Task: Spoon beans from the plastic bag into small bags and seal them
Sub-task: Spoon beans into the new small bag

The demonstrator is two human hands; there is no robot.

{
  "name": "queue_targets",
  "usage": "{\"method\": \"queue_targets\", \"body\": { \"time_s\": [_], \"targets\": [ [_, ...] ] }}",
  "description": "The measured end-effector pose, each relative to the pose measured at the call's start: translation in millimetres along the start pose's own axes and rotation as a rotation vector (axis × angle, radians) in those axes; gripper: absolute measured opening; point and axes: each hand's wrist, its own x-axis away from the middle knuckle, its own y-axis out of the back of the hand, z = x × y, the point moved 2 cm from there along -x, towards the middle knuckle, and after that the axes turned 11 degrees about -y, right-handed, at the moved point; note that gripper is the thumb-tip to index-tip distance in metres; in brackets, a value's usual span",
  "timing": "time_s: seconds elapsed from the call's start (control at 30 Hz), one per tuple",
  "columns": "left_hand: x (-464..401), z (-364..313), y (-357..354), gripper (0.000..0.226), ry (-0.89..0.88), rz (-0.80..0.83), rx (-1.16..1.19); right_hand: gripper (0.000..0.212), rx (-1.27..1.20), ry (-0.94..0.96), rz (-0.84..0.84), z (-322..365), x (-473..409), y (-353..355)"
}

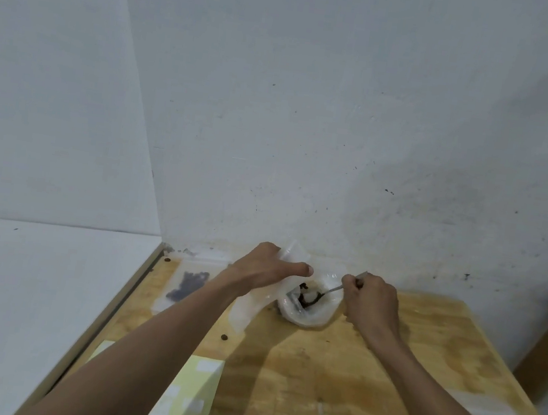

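Our right hand (372, 297) grips the spoon (333, 289), handle up-right, bowl pointing down-left into the beans (306, 301) inside the big bag (308, 311) at the table's (383, 376) far edge. Our left hand (267, 267) pinches a small bag (254, 303) just beside it.

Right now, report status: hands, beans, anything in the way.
Left hand holds small bag. Right hand grips spoon, tip in big bag among beans. Nothing in the way.

Plywood table (332, 369) against the wall. On it: rolled-down plastic bag (308, 313) of beans at the far edge, a flat small bag (187, 284) of beans far left, one stray bean (224, 337), pale yellow-green sheet (186, 400) near left.
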Motion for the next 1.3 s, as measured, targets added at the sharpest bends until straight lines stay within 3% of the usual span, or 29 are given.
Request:
{"method": "queue_targets", "body": {
  "time_s": [0.2, 0.37, 0.5, 0.63, 0.87, 1.03, 1.13, 1.23, 1.3],
  "targets": [
    [0.8, -2.3, -4.6, 0.053, -0.013, 0.029, -0.097, 0.045, -0.265, -0.415, 0.103, -17.1, -2.4, -3.7],
    [7.3, 13.1, 10.4, 0.073, -0.05, -0.034, -0.104, 0.033, -0.476, -0.482, 0.167, -27.1, -6.3, 0.9],
    [18.6, 14.7, 16.7, 0.088, -0.119, -0.076, -0.131, 0.029, -0.52, -0.415, 0.147, -21.5, -8.8, 15.2],
    [27.4, 13.7, 17.2, 0.058, -0.14, -0.068, -0.152, 0.029, -0.517, -0.346, 0.12, -8.8, -16.8, 33.0],
    [32.5, 15.3, 16.6, 0.067, -0.157, -0.078, -0.114, 0.025, -0.551, -0.18, 0.136, 55.8, -11.9, 68.0],
    [29.2, 10.2, 14.5, 0.061, -0.16, -0.085, -0.131, 0.03, -0.325, 0.115, 0.171, 79.4, 9.2, 65.2],
    [29.2, 3.0, 18.9, 0.053, -0.139, -0.096, -0.157, 0.026, -0.19, 0.303, 0.1, 85.7, 14.4, 62.5],
    [27.9, 7.3, 24.5, 0.055, -0.074, -0.067, -0.211, 0.027, -0.083, 0.337, -0.041, 79.0, 9.4, 61.8],
    [28.0, 14.0, 25.6, 0.071, -0.001, -0.027, -0.197, 0.031, 0.036, 0.307, -0.09, 67.5, 7.4, 58.4]
  ]
}}
